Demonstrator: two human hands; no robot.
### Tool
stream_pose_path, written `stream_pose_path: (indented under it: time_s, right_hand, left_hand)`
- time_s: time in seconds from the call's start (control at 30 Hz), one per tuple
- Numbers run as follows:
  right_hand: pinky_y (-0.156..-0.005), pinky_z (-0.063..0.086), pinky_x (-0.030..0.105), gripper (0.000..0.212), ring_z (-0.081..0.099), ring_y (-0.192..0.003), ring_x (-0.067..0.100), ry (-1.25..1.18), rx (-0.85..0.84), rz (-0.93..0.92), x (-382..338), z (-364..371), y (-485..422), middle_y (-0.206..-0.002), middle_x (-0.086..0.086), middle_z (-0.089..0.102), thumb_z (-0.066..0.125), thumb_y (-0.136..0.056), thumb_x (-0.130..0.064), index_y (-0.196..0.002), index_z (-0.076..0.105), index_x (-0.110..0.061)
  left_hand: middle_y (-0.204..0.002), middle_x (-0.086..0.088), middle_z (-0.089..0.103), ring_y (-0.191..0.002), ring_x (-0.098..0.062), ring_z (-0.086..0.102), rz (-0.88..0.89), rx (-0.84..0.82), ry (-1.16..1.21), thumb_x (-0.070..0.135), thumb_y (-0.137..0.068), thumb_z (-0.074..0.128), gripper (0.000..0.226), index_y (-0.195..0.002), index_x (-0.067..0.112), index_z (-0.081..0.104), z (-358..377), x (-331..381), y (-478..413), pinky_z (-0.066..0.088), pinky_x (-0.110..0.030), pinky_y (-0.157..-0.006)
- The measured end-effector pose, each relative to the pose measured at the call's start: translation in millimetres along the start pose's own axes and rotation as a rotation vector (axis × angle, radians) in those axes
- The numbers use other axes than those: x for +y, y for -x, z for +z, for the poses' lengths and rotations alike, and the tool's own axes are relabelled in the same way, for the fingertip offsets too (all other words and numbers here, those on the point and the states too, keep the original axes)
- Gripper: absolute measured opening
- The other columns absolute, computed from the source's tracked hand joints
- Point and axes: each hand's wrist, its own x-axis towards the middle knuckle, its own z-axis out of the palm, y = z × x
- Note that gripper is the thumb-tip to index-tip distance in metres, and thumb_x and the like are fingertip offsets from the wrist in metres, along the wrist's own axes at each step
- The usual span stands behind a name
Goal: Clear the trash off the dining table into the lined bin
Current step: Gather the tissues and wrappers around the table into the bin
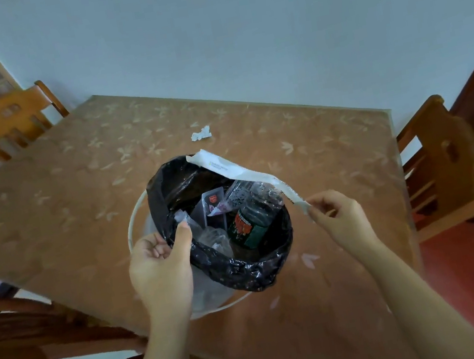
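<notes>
A translucent white bin (136, 216) with a black liner (239, 270) stands on the dining table (57, 192). Inside lie a green-labelled bottle (246, 228), clear wrappers and a small packet. My left hand (160, 265) pinches the liner's near-left rim. My right hand (336, 218) holds one end of a long white paper strip (237, 168) that stretches over the bin's far rim. A crumpled white tissue (200, 134) lies on the table beyond the bin.
Wooden chairs stand at the far left (13, 120), at the right (445, 164) and at the near left (39, 356). A pale wall runs behind the table. Red floor shows at the right.
</notes>
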Motion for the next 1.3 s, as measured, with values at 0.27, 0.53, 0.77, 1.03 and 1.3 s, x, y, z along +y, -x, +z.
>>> stream_pose_path:
  time_s: [0.27, 0.53, 0.77, 1.03, 1.3]
  right_hand:
    - [-0.057, 0.034, 0.006, 0.012, 0.046, -0.057, 0.004, 0.242, -0.085, -0.328, -61, 10, 9, -0.063, -0.010, 0.045, 0.064, -0.074, -0.005, -0.079, 0.069, -0.014]
    - [-0.058, 0.040, 0.010, 0.006, 0.047, -0.059, 0.000, 0.181, -0.238, -0.365, -104, 69, 7, -0.072, -0.004, 0.057, 0.068, -0.079, -0.013, -0.085, 0.069, -0.013]
    - [-0.065, 0.044, 0.008, 0.011, 0.057, -0.066, 0.002, 0.105, -0.314, -0.422, -110, 97, 0, -0.081, -0.006, 0.066, 0.064, -0.081, -0.013, -0.092, 0.069, -0.013]
    - [-0.060, 0.039, 0.002, 0.011, 0.055, -0.070, -0.005, 0.020, 0.007, -0.021, -19, 75, -57, -0.082, -0.004, 0.065, 0.062, -0.080, -0.013, -0.086, 0.066, -0.022]
    - [-0.056, 0.038, 0.021, 0.016, 0.056, -0.079, 0.012, 0.081, -0.114, 0.314, 74, 107, -93, -0.099, 0.003, 0.065, 0.059, -0.080, -0.023, -0.096, 0.062, -0.022]
  left_hand:
    - [-0.053, 0.003, 0.031, -0.043, -0.006, 0.030, 0.018, -0.007, -0.082, 0.033, -0.075, 0.066, 0.042, -0.057, 0.014, 0.033, -37, 2, -1, 0.029, -0.028, -0.050]
    - [-0.054, 0.004, 0.033, -0.049, -0.011, 0.031, 0.009, -0.018, -0.072, 0.026, -0.076, 0.068, 0.038, -0.057, 0.016, 0.037, -49, 3, -6, 0.030, -0.025, -0.051]
    - [-0.045, 0.011, 0.032, -0.043, -0.005, 0.031, -0.027, -0.007, -0.074, 0.033, -0.073, 0.068, 0.041, -0.054, 0.019, 0.034, -47, -6, -27, 0.031, -0.029, -0.052]
    - [-0.054, 0.002, 0.035, -0.053, -0.019, 0.035, -0.043, 0.082, -0.127, 0.042, -0.068, 0.066, 0.042, -0.055, 0.020, 0.034, -33, -17, -61, 0.035, -0.038, -0.057]
    - [-0.054, 0.002, 0.037, -0.050, -0.012, 0.035, -0.013, 0.146, -0.178, 0.036, -0.073, 0.068, 0.040, -0.056, 0.019, 0.036, -6, -17, -82, 0.035, -0.036, -0.058]
